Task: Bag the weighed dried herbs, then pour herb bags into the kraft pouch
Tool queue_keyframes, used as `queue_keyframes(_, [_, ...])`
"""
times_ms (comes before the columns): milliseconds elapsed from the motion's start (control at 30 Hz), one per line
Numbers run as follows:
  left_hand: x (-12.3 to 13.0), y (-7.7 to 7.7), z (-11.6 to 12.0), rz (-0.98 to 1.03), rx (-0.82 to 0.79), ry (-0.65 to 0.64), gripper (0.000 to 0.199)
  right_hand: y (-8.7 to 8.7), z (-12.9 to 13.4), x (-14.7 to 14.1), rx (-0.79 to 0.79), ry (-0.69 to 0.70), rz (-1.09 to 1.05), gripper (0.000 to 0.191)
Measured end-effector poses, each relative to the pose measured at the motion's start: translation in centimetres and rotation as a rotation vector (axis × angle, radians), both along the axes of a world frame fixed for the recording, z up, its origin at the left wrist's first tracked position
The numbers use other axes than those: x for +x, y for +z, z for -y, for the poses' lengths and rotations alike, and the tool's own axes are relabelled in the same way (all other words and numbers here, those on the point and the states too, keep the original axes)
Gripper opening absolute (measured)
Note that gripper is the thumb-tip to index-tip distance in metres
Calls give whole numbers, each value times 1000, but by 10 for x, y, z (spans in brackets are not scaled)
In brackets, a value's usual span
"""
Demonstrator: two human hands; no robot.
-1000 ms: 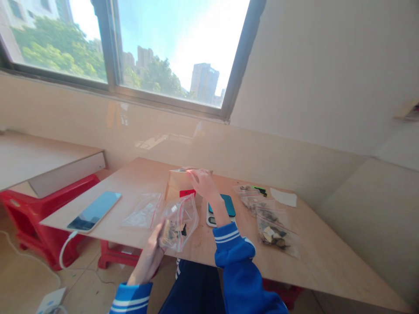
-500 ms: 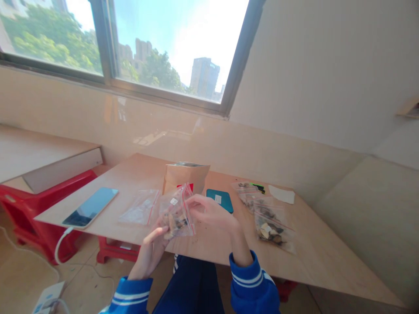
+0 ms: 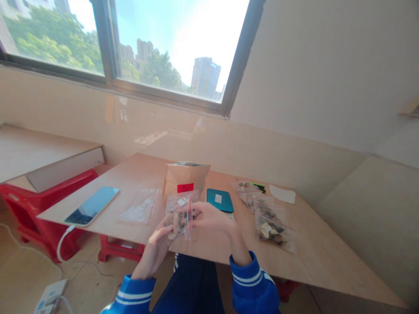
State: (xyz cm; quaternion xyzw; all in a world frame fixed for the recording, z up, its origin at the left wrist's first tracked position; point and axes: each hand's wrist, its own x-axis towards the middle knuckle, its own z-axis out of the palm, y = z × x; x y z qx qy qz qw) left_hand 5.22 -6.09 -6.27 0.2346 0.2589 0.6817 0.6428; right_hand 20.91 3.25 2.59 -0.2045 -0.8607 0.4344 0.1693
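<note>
A clear zip bag with brown dried pieces hangs over the table's front part, its red-striped edge to the right. My left hand grips it from below left, thumb on the front. My right hand is closed at the bag's right, striped edge. Behind the bag stands an open brown paper pouch with a red label. Right of the pouch lies a teal flat device. To the left, clear empty-looking zip bags lie flat.
Filled zip bags lie at the right, near a white paper piece and a black-and-green item. A phone with a white cable rests at the table's left edge. Red stools stand below.
The held bag has turned and come slightly lower, its striped edge now more upright. My left hand has shifted a little right; more of the pouch's red label shows.
</note>
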Motion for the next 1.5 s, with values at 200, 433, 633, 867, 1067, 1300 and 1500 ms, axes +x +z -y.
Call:
queue_keyframes(200, [-3, 4, 4, -50, -20, -34, 58, 0, -2, 3, -35, 32, 7, 35])
queue_keyframes(433, [-1, 4, 3, -40, -62, 19, 57, 4, 9, 1, 76, -13, 25, 38])
queue_keyframes(633, [0, 9, 3, 92, -57, 33, 47, 4, 6, 8, 39, -172, -51, 36])
queue_keyframes(867, [-5, -2, -2, 223, -17, 109, 13, 26, -16, 7, -25, -412, -387, 38])
queue_keyframes(1067, [-9, 1, -4, 260, -30, 102, 11, 52, -74, -16, 122, -603, -575, 36])
queue_keyframes(1300, [0, -12, -13, 264, -57, 230, 21, 49, -110, -45, 314, -550, -410, 29])
queue_keyframes(1500, [5, -23, -17, 268, -119, 227, 22, 54, -114, -38, 384, -423, -345, 28])
